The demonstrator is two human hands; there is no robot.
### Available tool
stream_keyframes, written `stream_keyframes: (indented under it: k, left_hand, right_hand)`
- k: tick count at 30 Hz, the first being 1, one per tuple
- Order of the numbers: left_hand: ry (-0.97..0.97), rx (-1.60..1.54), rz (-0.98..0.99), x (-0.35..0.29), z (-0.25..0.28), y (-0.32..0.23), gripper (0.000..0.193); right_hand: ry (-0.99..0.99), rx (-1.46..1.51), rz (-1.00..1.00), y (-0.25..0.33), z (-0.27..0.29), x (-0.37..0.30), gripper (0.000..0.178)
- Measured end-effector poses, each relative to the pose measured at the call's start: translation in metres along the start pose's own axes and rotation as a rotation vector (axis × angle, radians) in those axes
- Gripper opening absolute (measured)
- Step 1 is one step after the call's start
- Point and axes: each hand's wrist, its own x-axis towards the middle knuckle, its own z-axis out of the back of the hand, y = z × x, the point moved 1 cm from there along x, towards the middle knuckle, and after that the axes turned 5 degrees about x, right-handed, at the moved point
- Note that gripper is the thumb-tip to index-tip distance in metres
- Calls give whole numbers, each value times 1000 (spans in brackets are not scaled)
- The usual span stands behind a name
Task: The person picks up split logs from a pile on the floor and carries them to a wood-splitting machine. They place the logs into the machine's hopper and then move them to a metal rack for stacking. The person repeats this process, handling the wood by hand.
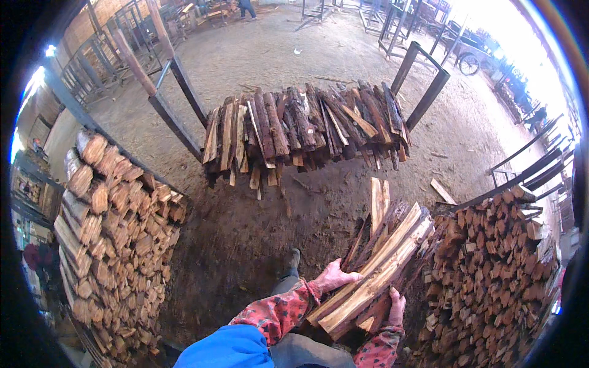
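An armful of split firewood point(380, 264), pale on the cut faces and dark with bark elsewhere, is held at a slant before my legs. My left hand point(336, 276) is closed around its left side, thumb over the top piece. Along the lower right side, my right hand point(396, 308) grips the same bundle, its fingers partly hidden behind the wood. Both forearms wear red patterned sleeves. One lighter split piece point(380, 199) sticks out beyond the far end of the bundle.
Ahead, firewood lies in a metal rack point(307, 129) with upright posts. Tall stacks of split wood stand at left point(116, 245) and right point(491, 276). A loose stick point(443, 191) lies on the dirt floor. A wheeled cart point(469, 64) and a person point(246, 8) are far back.
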Motion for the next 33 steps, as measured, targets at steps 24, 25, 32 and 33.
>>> stream_keyframes:
  k: [24, 25, 32, 33]
  left_hand:
    - [-77, 4, 117, 202, 110, -153, 74]
    - [-86, -47, 109, 206, 116, -164, 73]
    - [-253, -279, 101, 232, 134, -189, 64]
    - [-281, -262, 104, 236, 138, -191, 64]
  right_hand:
    - [123, -97, -99, 193, -187, 168, 54]
    - [144, -111, -110, 207, -200, 177, 50]
    - [309, -257, -145, 255, -245, 244, 38]
    - [338, -238, -169, 261, -256, 251, 39]
